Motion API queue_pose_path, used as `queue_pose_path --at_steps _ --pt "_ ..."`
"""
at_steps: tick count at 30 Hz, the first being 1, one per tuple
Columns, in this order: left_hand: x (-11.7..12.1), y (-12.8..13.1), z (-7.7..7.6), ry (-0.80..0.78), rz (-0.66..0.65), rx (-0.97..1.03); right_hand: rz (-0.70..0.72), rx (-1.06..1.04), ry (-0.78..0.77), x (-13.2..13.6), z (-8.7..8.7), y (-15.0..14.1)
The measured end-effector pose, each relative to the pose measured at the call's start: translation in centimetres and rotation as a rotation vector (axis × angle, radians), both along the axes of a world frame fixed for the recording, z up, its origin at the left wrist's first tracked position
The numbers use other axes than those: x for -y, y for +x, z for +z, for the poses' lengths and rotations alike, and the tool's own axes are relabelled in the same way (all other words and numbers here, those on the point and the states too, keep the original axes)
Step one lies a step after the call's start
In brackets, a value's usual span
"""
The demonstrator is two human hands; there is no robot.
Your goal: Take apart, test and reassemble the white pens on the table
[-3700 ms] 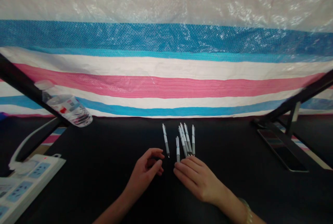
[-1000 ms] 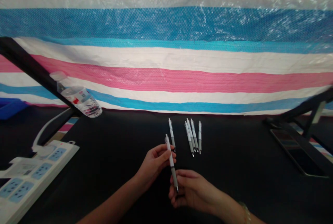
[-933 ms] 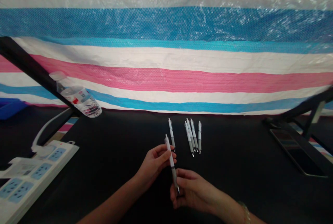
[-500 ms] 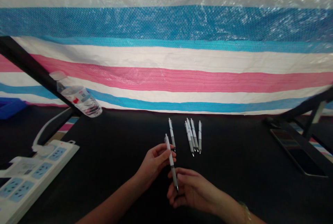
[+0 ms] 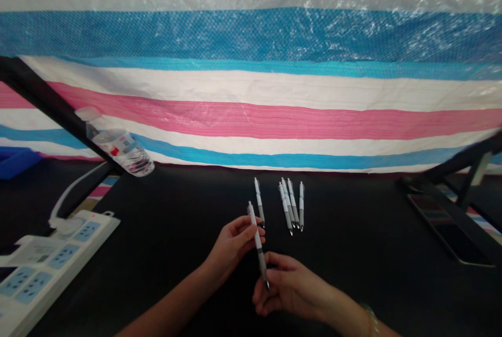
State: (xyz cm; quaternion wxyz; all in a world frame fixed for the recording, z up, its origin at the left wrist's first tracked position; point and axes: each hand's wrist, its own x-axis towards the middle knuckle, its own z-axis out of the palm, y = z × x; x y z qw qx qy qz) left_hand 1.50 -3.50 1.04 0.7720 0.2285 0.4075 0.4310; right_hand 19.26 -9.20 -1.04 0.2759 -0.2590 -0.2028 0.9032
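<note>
A white and grey click pen (image 5: 258, 240) slants between my two hands, its button end up and its metal tip down. My left hand (image 5: 235, 243) pinches the white barrel between thumb and fingers. Around the grey grip close to the tip, my right hand (image 5: 288, 285) is closed, thumb on one side and fingers behind. Just beyond my left fingertips lies a matching pen (image 5: 259, 201) by itself. To its right, several more such pens (image 5: 289, 206) lie side by side, tips towards me.
A white power strip (image 5: 58, 258) with a plug in it runs along the left. Behind it a water bottle (image 5: 123, 151) leans by a black bar. At right lies a phone (image 5: 449, 230) beside a black stand. Striped sheeting (image 5: 251, 117) hangs at the table's back edge.
My right thumb and fingers have closed in on the grey grip by the pen's tip. My left hand and the pens on the table have stayed in place.
</note>
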Motion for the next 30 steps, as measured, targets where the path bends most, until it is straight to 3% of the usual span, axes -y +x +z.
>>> queue_pose_path --at_steps 10,22,30 --pt "-0.4 -0.5 0.0 -0.005 0.052 0.006 0.164 0.016 0.116 0.4 -2.0 0.0" --pt "-2.5 -2.2 0.2 -0.006 0.244 0.012 0.212 0.140 0.134 0.5 -1.8 0.0" --pt "-2.0 -1.9 0.2 -0.009 0.203 0.007 0.208 0.143 0.131 0.5 -1.7 0.0"
